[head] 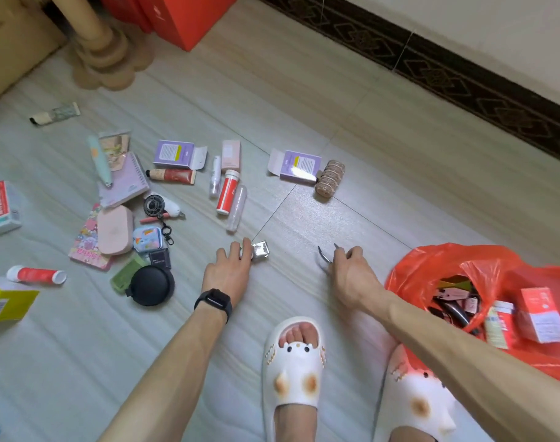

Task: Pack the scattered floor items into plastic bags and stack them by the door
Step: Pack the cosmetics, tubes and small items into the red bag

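On floor, left hand (231,269) touches silver packet (260,249) (print unreadable).

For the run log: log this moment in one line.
left hand: on silver packet | right hand: holds metal clippers | red bag: open, part-filled

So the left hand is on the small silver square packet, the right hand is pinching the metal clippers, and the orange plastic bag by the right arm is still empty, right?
Not quite. The head view shows the orange plastic bag already holding several items, including red-and-white boxes. The rest stands: the left hand touches the small silver square packet, and the right hand pinches the metal clippers.
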A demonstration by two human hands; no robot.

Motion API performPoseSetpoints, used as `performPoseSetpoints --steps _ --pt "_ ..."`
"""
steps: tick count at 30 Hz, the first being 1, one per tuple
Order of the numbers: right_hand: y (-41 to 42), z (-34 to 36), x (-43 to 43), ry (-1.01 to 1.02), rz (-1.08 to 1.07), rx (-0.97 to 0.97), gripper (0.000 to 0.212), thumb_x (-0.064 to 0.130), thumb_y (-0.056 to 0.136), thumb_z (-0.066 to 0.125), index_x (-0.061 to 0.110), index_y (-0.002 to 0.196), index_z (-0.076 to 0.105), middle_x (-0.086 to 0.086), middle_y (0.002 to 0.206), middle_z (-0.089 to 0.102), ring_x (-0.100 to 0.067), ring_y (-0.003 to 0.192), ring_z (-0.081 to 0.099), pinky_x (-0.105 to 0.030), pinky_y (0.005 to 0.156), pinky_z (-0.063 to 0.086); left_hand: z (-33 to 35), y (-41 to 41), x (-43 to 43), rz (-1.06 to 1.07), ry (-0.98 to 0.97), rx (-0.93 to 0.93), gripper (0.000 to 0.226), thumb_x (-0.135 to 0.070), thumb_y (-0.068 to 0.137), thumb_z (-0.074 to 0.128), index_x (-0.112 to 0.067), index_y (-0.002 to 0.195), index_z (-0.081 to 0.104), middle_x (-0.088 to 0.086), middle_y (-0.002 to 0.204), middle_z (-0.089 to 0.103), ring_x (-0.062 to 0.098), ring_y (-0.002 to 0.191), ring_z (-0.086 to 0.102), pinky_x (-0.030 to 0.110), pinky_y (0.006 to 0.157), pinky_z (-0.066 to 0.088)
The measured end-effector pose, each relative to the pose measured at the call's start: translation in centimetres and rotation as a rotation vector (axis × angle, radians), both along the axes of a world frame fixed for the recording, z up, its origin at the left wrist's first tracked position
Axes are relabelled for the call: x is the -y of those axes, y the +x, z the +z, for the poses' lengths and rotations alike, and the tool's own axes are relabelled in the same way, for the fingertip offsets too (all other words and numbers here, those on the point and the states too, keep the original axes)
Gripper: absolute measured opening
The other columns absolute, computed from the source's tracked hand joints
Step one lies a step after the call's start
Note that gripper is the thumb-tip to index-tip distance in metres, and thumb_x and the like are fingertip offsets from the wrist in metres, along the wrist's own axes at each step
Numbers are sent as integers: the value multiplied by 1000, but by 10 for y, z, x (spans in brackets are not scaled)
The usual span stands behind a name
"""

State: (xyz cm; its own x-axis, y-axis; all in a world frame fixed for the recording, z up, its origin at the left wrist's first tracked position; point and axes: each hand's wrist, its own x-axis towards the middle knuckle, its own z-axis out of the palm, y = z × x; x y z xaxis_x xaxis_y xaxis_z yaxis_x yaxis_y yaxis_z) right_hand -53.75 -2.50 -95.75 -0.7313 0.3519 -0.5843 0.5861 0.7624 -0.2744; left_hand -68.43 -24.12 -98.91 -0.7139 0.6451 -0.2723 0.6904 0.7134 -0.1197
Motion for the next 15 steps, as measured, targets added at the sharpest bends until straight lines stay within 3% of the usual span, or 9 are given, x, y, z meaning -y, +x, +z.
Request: performPoseSetpoints --steps 3,5,7,10,12,15 --pt "-26 28 -14 -184 -85 92 18 21 102 37 8 113 41 -24 114 47 -34 87 51 -36 75 41 -1 6 -3 113 84 90 44 -22 83 75 -14 121 56 13 91 50 31 61 51 30 38 34" --pt "-35 54 -25 -284 -139 54 16 28 101 41 12 102 45 -16 103 57 -27 81 49 -32 67 37 2 9 -10 226 120 201 32 -25 97 55 -21 127 43 11 100 40 31 64 50 39 48 42" --pt "-35 79 -38 -470 -295 -8 19 30 101 46 12 98 50 -8 89 58 -20 70 52 -27 57 40 5 13 -16 348 180 305 25 -26 102 38 -22 127 38 8 102 30 30 64 47 40 59 44" --pt "-19 117 -59 -768 -609 -151 16 25 101 52 11 94 53 -7 84 59 -13 65 51 -21 55 43 23 17 -34 497 274 444 27 -34 104 33 -16 124 38 10 107 35 36 71 52 41 69 46" --pt "1 139 -77 -906 -781 -263 16 20 102 50 13 88 50 -2 69 60 -13 64 48 -22 57 40 38 20 -55 444 299 481 32 -35 103 35 -12 125 38 16 114 40 43 83 57 48 77 49" --pt "52 165 -104 -990 -980 -417 13 17 103 47 12 92 49 0 52 45 -16 66 49 -24 59 36 74 32 -99 223 294 537 32 -33 103 38 -12 127 40 17 116 44 44 89 58 41 75 45"
